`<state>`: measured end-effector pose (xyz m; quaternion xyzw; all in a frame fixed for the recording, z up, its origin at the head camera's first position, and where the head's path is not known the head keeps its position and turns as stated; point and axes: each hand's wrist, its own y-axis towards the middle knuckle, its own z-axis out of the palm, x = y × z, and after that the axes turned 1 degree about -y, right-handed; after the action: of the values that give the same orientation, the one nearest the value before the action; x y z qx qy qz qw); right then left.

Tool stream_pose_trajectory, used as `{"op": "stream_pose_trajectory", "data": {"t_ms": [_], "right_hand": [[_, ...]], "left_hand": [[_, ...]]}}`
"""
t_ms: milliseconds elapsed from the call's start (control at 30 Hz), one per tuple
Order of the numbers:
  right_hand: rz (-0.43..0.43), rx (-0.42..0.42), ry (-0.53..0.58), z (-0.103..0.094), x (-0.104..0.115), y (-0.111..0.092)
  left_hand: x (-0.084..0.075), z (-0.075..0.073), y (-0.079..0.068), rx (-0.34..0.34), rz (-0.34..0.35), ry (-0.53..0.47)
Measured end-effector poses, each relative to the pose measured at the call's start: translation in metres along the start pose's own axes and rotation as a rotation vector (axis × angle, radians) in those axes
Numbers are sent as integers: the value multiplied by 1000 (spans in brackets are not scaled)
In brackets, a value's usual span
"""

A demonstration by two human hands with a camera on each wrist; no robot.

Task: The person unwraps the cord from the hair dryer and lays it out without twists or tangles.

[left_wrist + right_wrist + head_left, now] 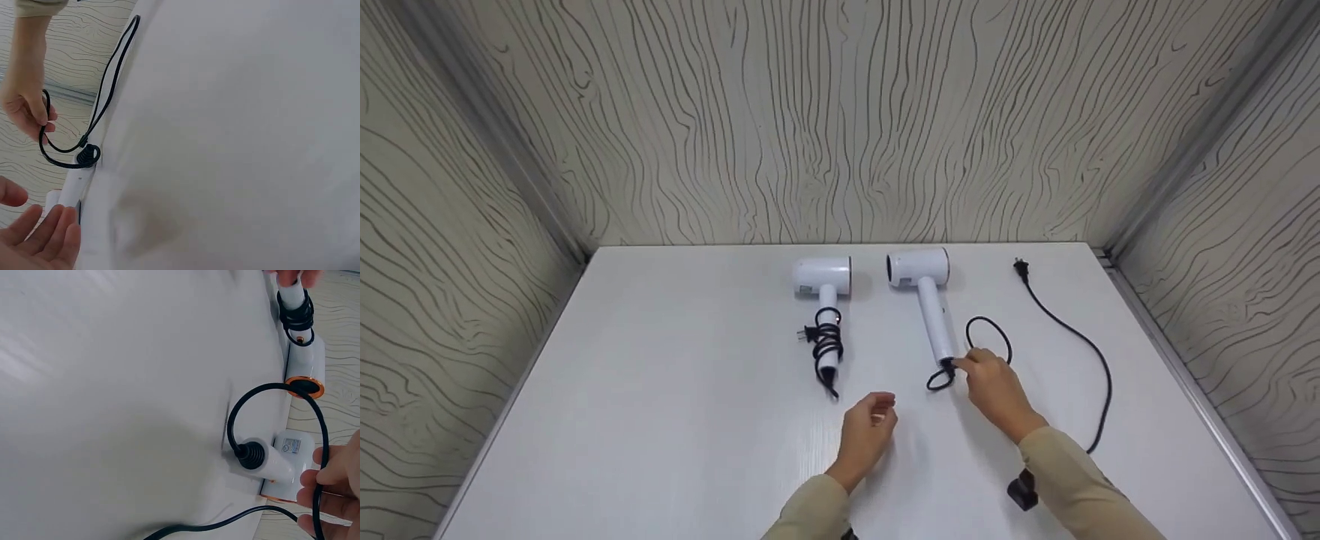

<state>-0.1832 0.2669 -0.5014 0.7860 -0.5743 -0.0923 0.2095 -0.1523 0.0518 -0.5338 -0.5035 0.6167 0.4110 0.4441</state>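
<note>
A white hair dryer (pixel 934 319) lies on the white table, its handle end toward me. My right hand (pixel 994 386) is beside that end and pinches the dryer's black cord (pixel 323 433) between thumb and fingers. The held cord arcs out from the ribbed collar (pixel 251 454) in the right wrist view. To the left lies a second white hair dryer (pixel 821 276), with its black cord (pixel 829 345) wound around the handle. My left hand (pixel 864 435) is held in front of the two handles, fingers loosely bent, with nothing in it; its fingers (pixel 53 233) also show in the left wrist view.
The rest of the held cord (pixel 1106 367) curves along the table's right side, up to its two-pin plug (pixel 1021 270) near the back. The wound cord's plug (pixel 810 334) sticks out leftward. Wood-patterned walls (pixel 840 120) enclose the table (pixel 660 420) at the back and sides.
</note>
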Motion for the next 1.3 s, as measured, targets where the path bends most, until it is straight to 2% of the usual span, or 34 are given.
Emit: {"op": "stream_pose_trajectory", "data": {"t_ms": [100, 200, 367, 500, 567, 633, 733, 800, 867, 933, 967, 1100, 1167, 1200, 1300], "right_hand": [[17, 43, 26, -3, 8, -8], [46, 91, 26, -5, 12, -14], [92, 159, -26, -5, 8, -20], [91, 129, -102, -1, -6, -24], [67, 69, -122, 4, -15, -26], [25, -14, -130, 9, -24, -30], [-30, -164, -115, 14, -32, -36], [-13, -241, -115, 14, -35, -41], [64, -277, -95, 11, -35, -46], [191, -246, -61, 7, -34, -52], [259, -204, -37, 6, -34, -55], [488, 76, 72, 1, -35, -66], [549, 199, 120, 1, -34, -69], [564, 234, 140, 1, -34, -70], [591, 280, 188, 2, -32, -70]], "left_hand": [[-5, 6, 4, 20, 62, 95], [-9, 14, 7, 70, 140, 227], [-16, 30, 5, 201, 310, 536], [-20, 43, 4, 303, 433, 729], [-21, 48, 4, 329, 465, 780], [-22, 52, 5, 347, 456, 816], [-25, 57, 8, 375, 403, 834], [-26, 60, 9, 398, 359, 835], [-27, 61, 9, 409, 330, 823], [-27, 62, 8, 414, 304, 808], [-27, 62, 8, 414, 294, 801], [-26, 62, 6, 399, 280, 782], [-25, 62, 5, 389, 288, 778], [-24, 62, 5, 385, 296, 780], [-23, 63, 5, 373, 311, 790]]}}
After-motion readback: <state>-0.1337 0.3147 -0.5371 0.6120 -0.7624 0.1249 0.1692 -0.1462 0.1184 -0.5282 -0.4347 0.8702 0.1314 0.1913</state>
